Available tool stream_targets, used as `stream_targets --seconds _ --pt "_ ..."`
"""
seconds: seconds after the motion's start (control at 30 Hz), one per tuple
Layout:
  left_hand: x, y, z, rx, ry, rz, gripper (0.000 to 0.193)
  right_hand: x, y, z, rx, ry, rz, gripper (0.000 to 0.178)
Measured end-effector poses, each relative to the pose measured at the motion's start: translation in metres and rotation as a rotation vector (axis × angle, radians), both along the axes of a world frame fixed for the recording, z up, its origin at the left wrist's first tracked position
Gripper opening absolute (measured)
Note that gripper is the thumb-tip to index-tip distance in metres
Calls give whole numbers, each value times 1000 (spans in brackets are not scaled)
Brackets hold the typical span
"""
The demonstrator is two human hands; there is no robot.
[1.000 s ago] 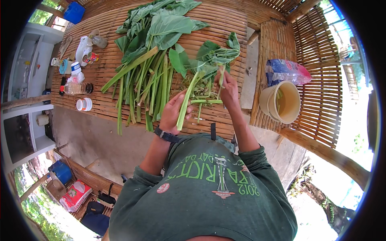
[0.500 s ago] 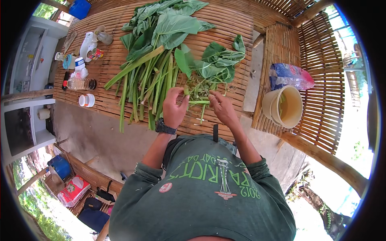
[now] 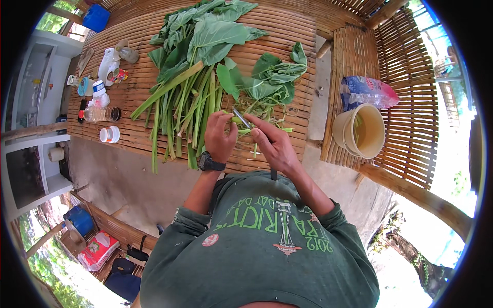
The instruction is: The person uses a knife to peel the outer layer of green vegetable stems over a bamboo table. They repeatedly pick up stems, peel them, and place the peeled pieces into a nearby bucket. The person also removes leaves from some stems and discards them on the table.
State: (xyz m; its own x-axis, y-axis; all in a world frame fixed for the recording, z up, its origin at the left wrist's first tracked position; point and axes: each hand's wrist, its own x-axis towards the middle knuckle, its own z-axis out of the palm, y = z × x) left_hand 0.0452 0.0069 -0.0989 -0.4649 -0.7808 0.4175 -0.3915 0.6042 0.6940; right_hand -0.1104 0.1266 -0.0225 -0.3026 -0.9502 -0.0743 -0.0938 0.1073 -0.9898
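Observation:
My left hand (image 3: 221, 136), with a dark watch on its wrist, is closed around the end of a green stalk (image 3: 235, 120) over the bamboo table's near edge. A knife (image 3: 240, 117) is gripped in my right hand (image 3: 275, 146), its narrow blade pointing up and left against or just over that stalk. Left of my hands lies a big bundle of long leaf stalks (image 3: 179, 110) with broad green leaves (image 3: 221, 38) at the far end. Stringy peelings (image 3: 264, 110) and a cut stalk piece (image 3: 280, 130) lie beyond and beside my right hand.
Loose leaves (image 3: 275, 77) lie past the peelings. On the bamboo bench at right stand a cream bucket (image 3: 343, 128) with green pieces inside and a blue-pink plastic bag (image 3: 367, 91). Bottles (image 3: 100, 114) and a white jar (image 3: 109, 134) stand at the table's left end.
My right hand has turned and moved closer to my left hand, and the knife blade now shows between them. My left hand keeps its hold on the stalk. The view has shifted slightly.

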Motion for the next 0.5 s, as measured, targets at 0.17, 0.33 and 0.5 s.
stream_targets --seconds 0.17,0.33,0.5 --pt "4 -2 -1 -57 -21 0 33 -3 2 3 121 -213 56 43" --pt "3 2 -10 472 360 -69 27 -9 -1 -23 222 -637 -20 42" --pt "13 -11 -9 916 662 -75 26 -27 0 -91 317 -630 -246 43"
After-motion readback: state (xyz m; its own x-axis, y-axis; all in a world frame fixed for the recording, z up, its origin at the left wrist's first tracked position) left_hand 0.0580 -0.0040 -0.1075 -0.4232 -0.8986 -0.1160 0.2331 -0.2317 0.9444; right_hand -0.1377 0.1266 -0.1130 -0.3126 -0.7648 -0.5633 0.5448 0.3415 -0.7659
